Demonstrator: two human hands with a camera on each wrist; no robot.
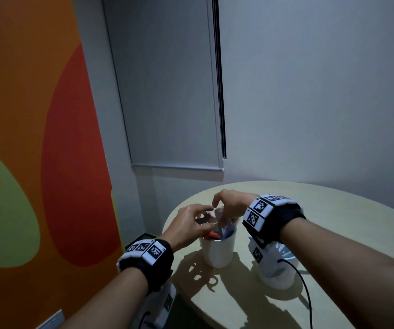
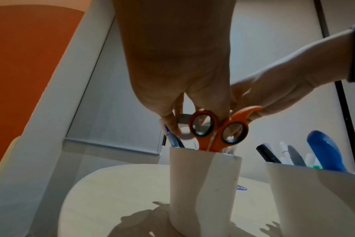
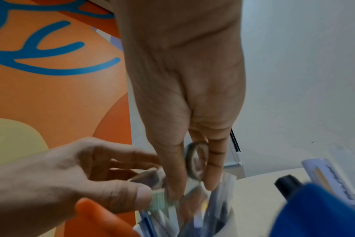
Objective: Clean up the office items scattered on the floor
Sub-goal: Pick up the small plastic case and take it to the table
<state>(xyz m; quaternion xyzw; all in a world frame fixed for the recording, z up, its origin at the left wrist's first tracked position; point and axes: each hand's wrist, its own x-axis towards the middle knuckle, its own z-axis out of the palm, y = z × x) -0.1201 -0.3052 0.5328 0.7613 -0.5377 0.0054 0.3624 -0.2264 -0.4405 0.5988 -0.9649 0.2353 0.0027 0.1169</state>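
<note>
My right hand (image 3: 184, 96) is pinching a tape roll (image 3: 196, 162) over the cup (image 1: 217, 251); my left hand (image 1: 186, 225), fingers loosely curled, is gripping nothing I can see

Dim rm: round pale table (image 1: 333, 210) in corner, grey wall (image 1: 321, 91), lowered blind (image 1: 167, 91), orange mural w/ red & green shapes (image 1: 37, 138).

— What sort of place is this?
— An office meeting corner, going by the round table (image 1: 333, 210) of pale wood set close against plain grey walls.
— What else points to that?
— On the table stand two white cups (image 2: 205, 184) packed with pens, a ruler and orange scissors (image 2: 217, 128). Behind the table hangs a grey roller blind (image 1: 167, 91); to the table's left a wall mural (image 1: 37, 138) shows bold orange, red and green shapes.
</note>
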